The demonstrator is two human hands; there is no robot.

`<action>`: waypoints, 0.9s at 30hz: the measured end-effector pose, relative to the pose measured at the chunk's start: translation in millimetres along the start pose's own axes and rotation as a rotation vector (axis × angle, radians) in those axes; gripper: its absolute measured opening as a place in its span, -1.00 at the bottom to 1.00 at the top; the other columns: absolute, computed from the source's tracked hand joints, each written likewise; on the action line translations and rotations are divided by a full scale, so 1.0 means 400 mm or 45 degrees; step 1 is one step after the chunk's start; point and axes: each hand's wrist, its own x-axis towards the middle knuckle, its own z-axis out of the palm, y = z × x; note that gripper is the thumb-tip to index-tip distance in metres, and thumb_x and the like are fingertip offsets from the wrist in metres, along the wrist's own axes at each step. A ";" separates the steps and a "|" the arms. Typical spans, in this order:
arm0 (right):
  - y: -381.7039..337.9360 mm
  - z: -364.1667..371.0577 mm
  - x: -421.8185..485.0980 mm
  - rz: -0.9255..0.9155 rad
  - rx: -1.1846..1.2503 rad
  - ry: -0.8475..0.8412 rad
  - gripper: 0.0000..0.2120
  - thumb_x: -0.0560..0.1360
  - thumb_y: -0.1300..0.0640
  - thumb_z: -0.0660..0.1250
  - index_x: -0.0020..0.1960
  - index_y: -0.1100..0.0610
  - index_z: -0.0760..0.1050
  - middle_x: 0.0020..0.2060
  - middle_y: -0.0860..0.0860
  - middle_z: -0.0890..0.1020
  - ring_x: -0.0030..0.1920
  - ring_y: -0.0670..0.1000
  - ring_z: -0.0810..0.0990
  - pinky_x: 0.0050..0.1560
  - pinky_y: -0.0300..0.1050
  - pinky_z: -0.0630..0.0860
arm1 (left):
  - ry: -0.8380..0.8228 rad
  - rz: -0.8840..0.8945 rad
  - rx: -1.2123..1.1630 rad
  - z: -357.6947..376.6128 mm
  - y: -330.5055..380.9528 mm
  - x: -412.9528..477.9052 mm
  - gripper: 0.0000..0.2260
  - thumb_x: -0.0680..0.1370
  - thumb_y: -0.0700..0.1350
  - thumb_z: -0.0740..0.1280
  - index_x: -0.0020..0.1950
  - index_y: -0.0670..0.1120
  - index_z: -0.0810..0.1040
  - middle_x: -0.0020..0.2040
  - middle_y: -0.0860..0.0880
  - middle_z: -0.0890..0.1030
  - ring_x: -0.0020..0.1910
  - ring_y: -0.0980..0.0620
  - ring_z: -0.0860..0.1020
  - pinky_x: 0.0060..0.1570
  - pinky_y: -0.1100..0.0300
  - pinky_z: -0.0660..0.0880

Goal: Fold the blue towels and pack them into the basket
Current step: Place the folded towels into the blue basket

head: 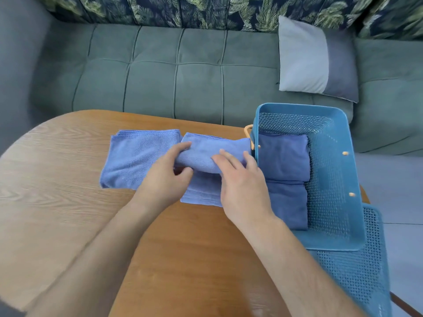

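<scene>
A light blue towel (206,154) lies on the wooden table (68,179), partly rolled or folded over itself. My left hand (167,177) grips its left end, fingers over the top and thumb below. My right hand (240,184) lies on the fold with fingers curled over it. Another folded light blue towel (137,156) rests flat to the left. The blue plastic basket (336,179) stands at the right, touching the towel's far end. Inside it two darker blue folded towels (283,156) (288,204) lie side by side along its left wall.
A second blue perforated basket or chair back (366,271) sits under and in front of the first, at the table's right edge. Behind the table runs a green sofa (183,72) with a grey pillow (315,60). Bare wood lies to the left and front.
</scene>
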 end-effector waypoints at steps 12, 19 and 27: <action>-0.044 0.007 -0.043 0.235 0.212 -0.411 -0.43 0.57 -0.39 0.10 0.49 -0.18 0.35 0.63 -0.13 -0.02 0.57 0.23 0.11 0.47 0.14 0.28 | -0.041 -0.185 -0.560 -0.095 -0.077 0.000 -0.62 0.54 -0.34 0.34 0.18 0.11 0.65 0.14 0.04 0.68 -0.07 0.06 0.63 0.00 0.13 0.55; -0.066 0.071 -0.021 0.511 0.355 -0.296 -0.65 0.59 0.14 0.28 0.35 -0.08 0.47 0.29 0.14 0.32 0.26 0.23 0.42 0.27 0.05 0.42 | 0.046 0.010 -0.340 -0.068 -0.113 -0.034 -0.55 0.56 -0.39 0.32 0.24 0.13 0.59 0.19 0.37 0.55 0.28 0.39 0.45 0.40 0.31 0.32; -0.078 0.000 -0.029 0.241 0.388 0.144 -0.60 0.48 0.33 0.31 0.23 -0.01 0.54 0.10 0.05 0.47 -0.07 0.18 0.49 -0.10 0.12 0.52 | 0.120 0.071 -0.390 -0.079 -0.068 -0.084 -0.59 0.51 -0.13 0.45 0.26 0.28 0.58 0.36 0.29 0.45 0.33 0.06 0.51 0.41 -0.12 0.38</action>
